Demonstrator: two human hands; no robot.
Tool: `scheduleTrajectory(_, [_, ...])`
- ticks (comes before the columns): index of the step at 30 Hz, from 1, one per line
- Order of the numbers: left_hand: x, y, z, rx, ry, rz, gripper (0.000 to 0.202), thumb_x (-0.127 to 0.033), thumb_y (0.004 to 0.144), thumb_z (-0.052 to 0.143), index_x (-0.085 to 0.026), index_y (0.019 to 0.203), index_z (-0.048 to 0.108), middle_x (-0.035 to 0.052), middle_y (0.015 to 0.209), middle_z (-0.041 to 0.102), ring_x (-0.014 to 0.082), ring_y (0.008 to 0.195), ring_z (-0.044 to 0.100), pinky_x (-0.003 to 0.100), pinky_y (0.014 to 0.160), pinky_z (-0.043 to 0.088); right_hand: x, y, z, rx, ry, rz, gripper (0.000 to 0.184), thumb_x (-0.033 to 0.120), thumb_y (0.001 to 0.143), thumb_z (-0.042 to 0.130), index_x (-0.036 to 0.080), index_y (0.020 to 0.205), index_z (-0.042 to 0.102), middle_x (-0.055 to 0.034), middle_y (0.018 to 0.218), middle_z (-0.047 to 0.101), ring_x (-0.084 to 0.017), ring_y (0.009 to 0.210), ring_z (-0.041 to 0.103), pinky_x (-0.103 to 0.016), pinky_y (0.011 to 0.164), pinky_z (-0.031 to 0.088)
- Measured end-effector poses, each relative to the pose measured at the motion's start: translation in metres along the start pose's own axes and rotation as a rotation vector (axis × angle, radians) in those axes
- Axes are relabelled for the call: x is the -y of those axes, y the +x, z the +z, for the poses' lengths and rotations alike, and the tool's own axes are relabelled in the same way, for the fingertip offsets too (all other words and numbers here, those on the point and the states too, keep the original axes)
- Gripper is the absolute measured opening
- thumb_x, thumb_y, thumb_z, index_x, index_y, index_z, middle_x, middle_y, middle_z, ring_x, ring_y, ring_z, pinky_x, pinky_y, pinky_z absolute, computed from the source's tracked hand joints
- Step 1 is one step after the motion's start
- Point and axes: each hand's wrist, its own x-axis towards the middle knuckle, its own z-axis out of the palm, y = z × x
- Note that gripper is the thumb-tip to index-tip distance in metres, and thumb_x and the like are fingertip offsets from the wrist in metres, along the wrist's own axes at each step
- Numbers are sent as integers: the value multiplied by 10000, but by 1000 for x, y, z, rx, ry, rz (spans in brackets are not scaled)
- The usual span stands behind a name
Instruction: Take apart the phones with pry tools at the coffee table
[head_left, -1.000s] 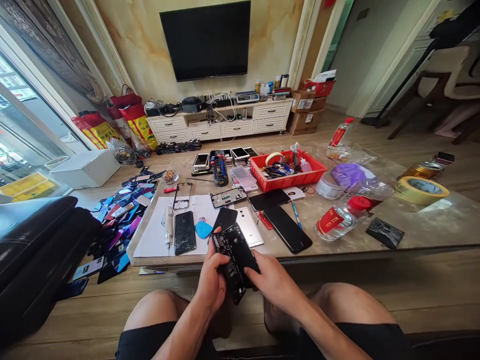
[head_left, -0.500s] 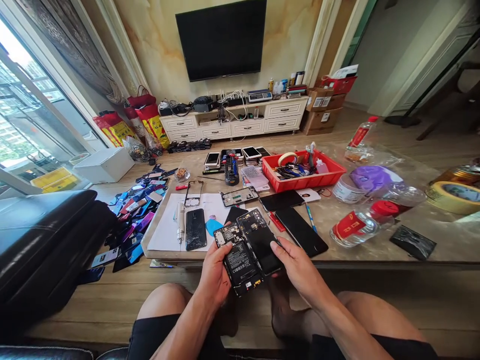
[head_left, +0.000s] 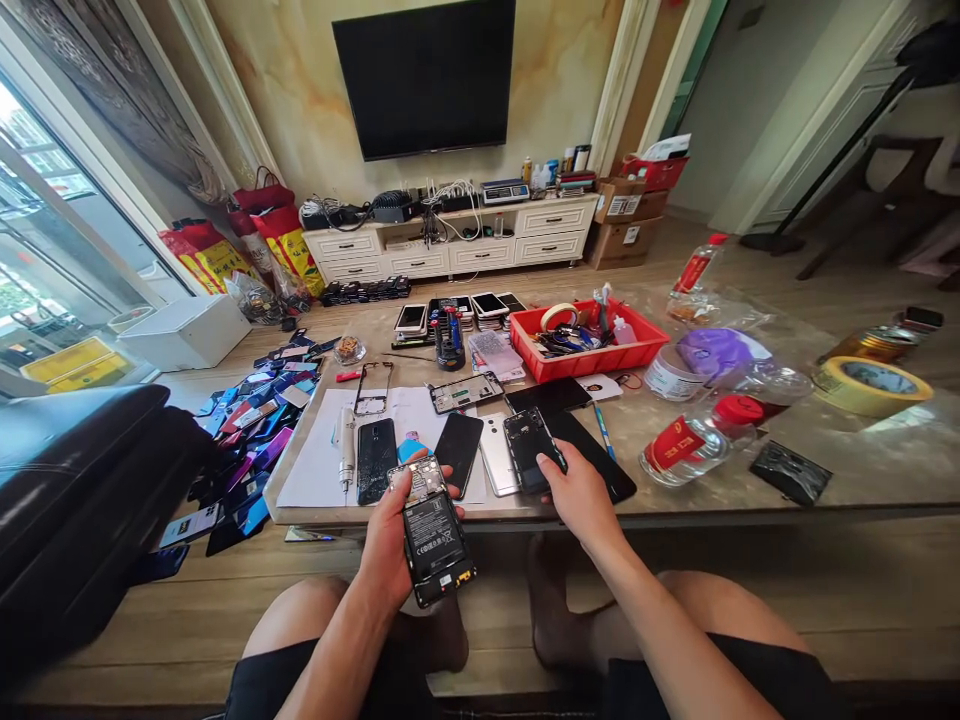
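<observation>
An opened phone [head_left: 435,530], its battery and circuit board bare, lies in my left hand [head_left: 388,535] with the fingers wrapped round its sides. My right hand [head_left: 577,495] grips the lower corner of a black phone back cover [head_left: 531,450] at the table's front edge. That cover partly overlaps a silver phone [head_left: 498,455]. Left of it are a dark phone [head_left: 460,450] and a cracked black phone [head_left: 376,460]. A white electric screwdriver [head_left: 346,450] stands out on the white paper [head_left: 307,460]. Behind my right hand lies a large black phone [head_left: 596,455].
A red tray [head_left: 592,358] of tools stands mid-table, beside a screwdriver rack [head_left: 450,340] and stacked phones [head_left: 411,320]. To the right are a water bottle [head_left: 694,440], yellow tape [head_left: 874,385] and a black packet [head_left: 790,472]. Many phones [head_left: 262,420] cover the floor at left.
My right hand has carried the back cover away from the opened phone, forward to the table. My left hand with the opened phone has shifted left in view. The silver phone now shows.
</observation>
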Motion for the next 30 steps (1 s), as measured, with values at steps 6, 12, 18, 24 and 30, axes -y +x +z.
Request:
scheduleTrajectory(6, [1, 1, 0, -85, 97, 10, 486, -203, 810, 670, -43, 1264, 605, 149, 860, 758, 247, 659, 726, 305, 563, 586, 5, 3, -4, -115, -106, 17, 436, 349, 980, 492, 137, 1347, 596, -105, 1015, 747, -182, 555, 679, -339, 685, 578])
scheduleTrajectory(12, [4, 2, -2, -87, 92, 33, 758, -151, 691, 712, -102, 1417, 499, 150, 978, 764, 259, 666, 725, 325, 574, 583, 0, 3, 5, -65, -56, 13, 452, 320, 990, 478, 145, 1398, 560, -129, 1191, 719, -169, 605, 702, -305, 652, 575])
scheduleTrajectory(18, [12, 7, -5, -71, 262, 96, 836, -149, 670, 690, -188, 1473, 462, 136, 1120, 745, 225, 663, 714, 325, 591, 574, -4, 0, 16, -56, -405, -53, 501, 225, 945, 586, 161, 1439, 533, -125, 1286, 680, -276, 1150, 681, -349, 924, 529])
scheduleTrajectory(24, [33, 24, -8, 9, 640, 90, 827, -126, 637, 599, -184, 1457, 514, 155, 1408, 603, 199, 777, 707, 308, 617, 582, 7, -13, 18, -37, -671, -139, 619, 410, 961, 642, 182, 1502, 445, -141, 1302, 610, -327, 1142, 675, -380, 888, 523])
scheduleTrajectory(30, [52, 27, -12, 45, 786, 72, 985, -116, 652, 543, -291, 1593, 314, 84, 1617, 403, 146, 745, 677, 280, 610, 561, 21, -19, 31, -31, -794, -92, 816, 556, 883, 714, 89, 1481, 415, -215, 1268, 586, -348, 1057, 710, -364, 791, 536])
